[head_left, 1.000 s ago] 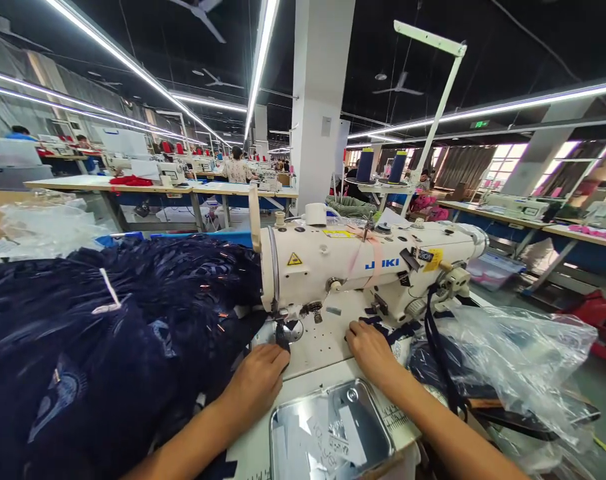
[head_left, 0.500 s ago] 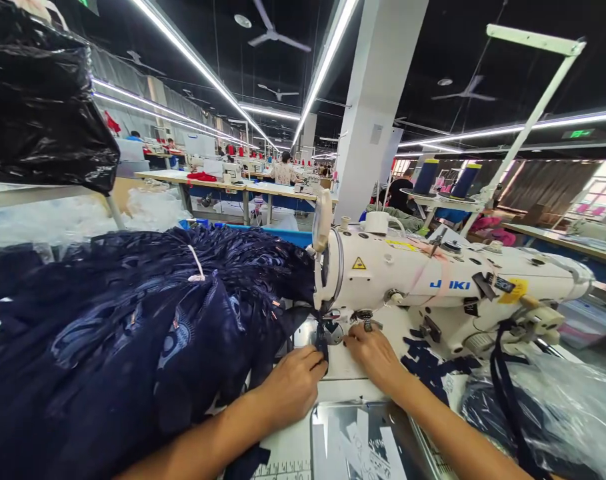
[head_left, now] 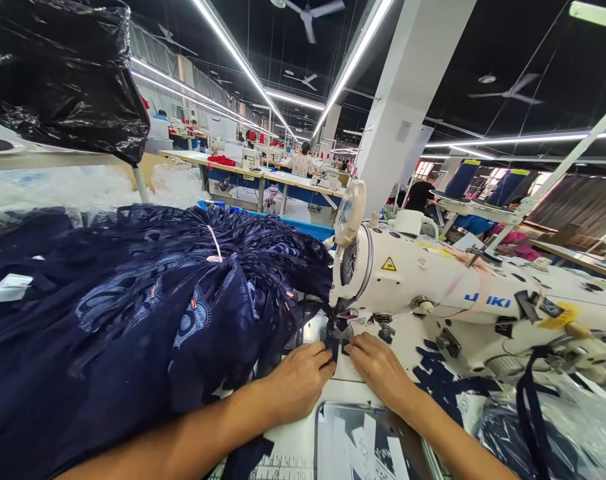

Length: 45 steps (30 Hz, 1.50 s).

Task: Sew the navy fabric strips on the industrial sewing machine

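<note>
My left hand (head_left: 303,381) is closed on a narrow navy fabric strap (head_left: 333,345) at the needle area of a white sewing machine (head_left: 433,273). The strap lies under the machine head, on the metal plate. Just right of it, my right hand (head_left: 380,370) is closed, thumb and fingertips together at a small dark piece (head_left: 346,345); what this piece is I cannot make out. A large heap of navy patterned garments (head_left: 147,307), gathered with a white tie (head_left: 214,247), spreads left of the machine and beside my left forearm.
Dark fabric scraps (head_left: 435,373) lie right of my right hand. A metal tray (head_left: 327,440) with white labels sits between my forearms. Clear plastic bags (head_left: 573,420) are at the right, a black plastic bag (head_left: 63,80) at upper left. Thread cones (head_left: 460,179) stand behind the machine.
The view has turned, so the machine and heap appear further right. Against the machine, my right hand has shifted left from below the knob toward the strap. My left hand stays on the strap.
</note>
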### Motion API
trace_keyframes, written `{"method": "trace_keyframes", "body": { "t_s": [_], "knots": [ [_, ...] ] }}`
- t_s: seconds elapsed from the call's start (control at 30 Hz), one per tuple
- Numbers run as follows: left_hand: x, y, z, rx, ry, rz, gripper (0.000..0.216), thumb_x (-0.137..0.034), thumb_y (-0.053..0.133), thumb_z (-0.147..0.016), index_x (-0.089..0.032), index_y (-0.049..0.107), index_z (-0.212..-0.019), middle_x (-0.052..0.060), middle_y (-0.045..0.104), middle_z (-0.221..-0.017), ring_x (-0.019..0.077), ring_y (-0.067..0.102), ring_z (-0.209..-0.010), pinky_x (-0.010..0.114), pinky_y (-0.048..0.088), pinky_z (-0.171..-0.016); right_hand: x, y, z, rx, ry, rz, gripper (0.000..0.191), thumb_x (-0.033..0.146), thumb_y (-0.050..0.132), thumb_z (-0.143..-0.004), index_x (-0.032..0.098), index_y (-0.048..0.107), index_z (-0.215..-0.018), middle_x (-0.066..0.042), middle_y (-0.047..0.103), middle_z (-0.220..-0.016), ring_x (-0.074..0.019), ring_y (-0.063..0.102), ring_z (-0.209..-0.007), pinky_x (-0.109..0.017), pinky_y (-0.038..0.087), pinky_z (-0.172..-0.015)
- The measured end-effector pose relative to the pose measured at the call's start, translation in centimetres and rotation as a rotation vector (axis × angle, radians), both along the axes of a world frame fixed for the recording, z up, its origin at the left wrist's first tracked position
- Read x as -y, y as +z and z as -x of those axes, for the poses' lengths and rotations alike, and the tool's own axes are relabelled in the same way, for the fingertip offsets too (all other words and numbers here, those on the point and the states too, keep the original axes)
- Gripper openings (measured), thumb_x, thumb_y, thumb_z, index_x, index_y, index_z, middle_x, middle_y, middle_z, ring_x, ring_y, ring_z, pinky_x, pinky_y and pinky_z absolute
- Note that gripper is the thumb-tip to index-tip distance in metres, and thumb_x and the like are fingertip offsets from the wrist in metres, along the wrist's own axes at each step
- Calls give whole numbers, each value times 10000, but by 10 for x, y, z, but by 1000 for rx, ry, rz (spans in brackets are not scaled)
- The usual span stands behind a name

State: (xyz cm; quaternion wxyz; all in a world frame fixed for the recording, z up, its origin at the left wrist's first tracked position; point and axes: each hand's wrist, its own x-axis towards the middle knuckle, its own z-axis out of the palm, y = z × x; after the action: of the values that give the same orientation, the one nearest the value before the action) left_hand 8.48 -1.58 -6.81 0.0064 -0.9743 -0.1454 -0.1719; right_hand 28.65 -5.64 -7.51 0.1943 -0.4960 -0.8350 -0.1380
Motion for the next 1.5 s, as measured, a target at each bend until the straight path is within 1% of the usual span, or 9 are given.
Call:
{"method": "trace_keyframes", "body": {
  "t_s": [0.1,0.2,0.3,0.53,0.8,0.9,1.13,1.3,1.5],
  "knots": [
    [0,0,1,-10,-3,3,321,-50,417,-769,-81,550,-1059,125,585,-1067,237,490,-1054,336,397,-930,-5,0,5,-55,66,9,172,133,400,-865,169,567,-856,-67,594,-831,-181,538,-797,-323,461,-723],
    [1,0,3,-22,-24,15,333,-43,410,-770,-87,545,-1071,116,584,-1088,232,491,-1062,329,398,-931,-15,-4,4,-160,-16,60,86,128,466,-816,181,532,-797,-48,584,-804,-182,537,-775,-322,466,-695],
    [3,2,4,-23,-36,22,323,-32,415,-763,-94,554,-1048,118,583,-1098,228,498,-1060,330,407,-922,-23,-9,2,-205,-74,92,126,70,470,-769,182,515,-807,-35,574,-788,-175,538,-760,-306,461,-686],
    [2,-2,0,-26,-23,-50,271,-25,442,-746,-83,574,-974,148,552,-1131,241,491,-1067,335,392,-938,-29,-2,5,3,51,79,206,24,359,-785,167,507,-773,-67,566,-799,-178,519,-738,-311,435,-685],
    [2,8,-11,-157,16,-68,209,-47,477,-703,-114,550,-887,161,522,-1156,245,514,-960,350,451,-811,-38,5,1,-358,-49,476,139,160,416,-816,197,460,-690,21,496,-629,-132,456,-606,-242,372,-568],
    [1,13,-13,-185,40,-43,232,-46,472,-692,-130,542,-896,138,520,-1163,236,504,-946,343,451,-796,-40,2,-2,-460,-37,543,128,176,415,-808,198,465,-693,31,483,-623,-124,462,-600,-237,376,-570],
    [-2,12,-15,-152,38,31,231,-60,470,-689,-136,532,-898,127,524,-1156,240,488,-967,345,442,-811,-39,-8,-8,-372,-5,429,101,199,405,-838,205,490,-784,2,543,-706,-145,501,-667,-267,423,-618],
    [-4,3,-13,-54,5,47,281,-15,444,-668,-127,531,-911,122,541,-1133,225,480,-1040,329,424,-876,-28,-3,-8,-171,129,252,181,138,372,-866,195,542,-886,-56,582,-934,-165,529,-844,-303,445,-736],
    [-5,6,-10,3,32,31,290,-26,434,-675,-120,557,-920,112,585,-1064,217,529,-983,357,413,-897,-20,4,-5,103,145,94,230,75,403,-845,155,594,-946,-85,597,-969,-205,537,-903,-376,446,-812]
  ]
}}
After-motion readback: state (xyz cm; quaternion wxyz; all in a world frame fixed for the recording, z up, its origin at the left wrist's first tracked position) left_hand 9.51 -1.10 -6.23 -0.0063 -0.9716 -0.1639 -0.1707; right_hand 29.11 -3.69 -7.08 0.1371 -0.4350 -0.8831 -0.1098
